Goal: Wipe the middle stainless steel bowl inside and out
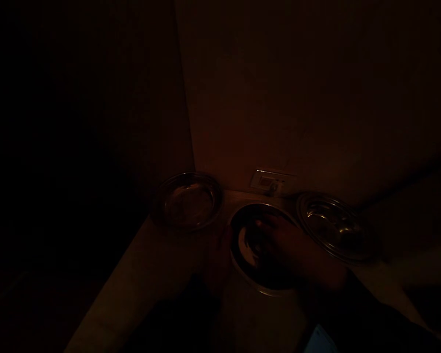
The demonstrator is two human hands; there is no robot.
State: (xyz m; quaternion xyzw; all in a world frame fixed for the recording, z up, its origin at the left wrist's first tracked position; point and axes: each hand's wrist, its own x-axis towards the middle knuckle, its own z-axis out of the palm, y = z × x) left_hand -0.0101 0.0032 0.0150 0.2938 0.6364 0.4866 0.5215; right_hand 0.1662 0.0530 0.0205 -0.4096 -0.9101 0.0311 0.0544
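Head view: the metal bowl (266, 293) could skid if the right hand (288, 242) across it presses unevenly and the left hand (218, 257) by its rim doesn't brace. Too dark for me to tell either hand's grip. The bowl sits on the bench (110, 304) between a left dish (185, 227) and right dish (334, 246), before a dim wall (279, 108).

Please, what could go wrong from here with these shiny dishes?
The left dish sits near the side edge of the table; a nudge might tip it off. The right forearm lies close to the right dish and could knock it. In such dimness, the right hand, at the middle dish, might misjudge its hold.
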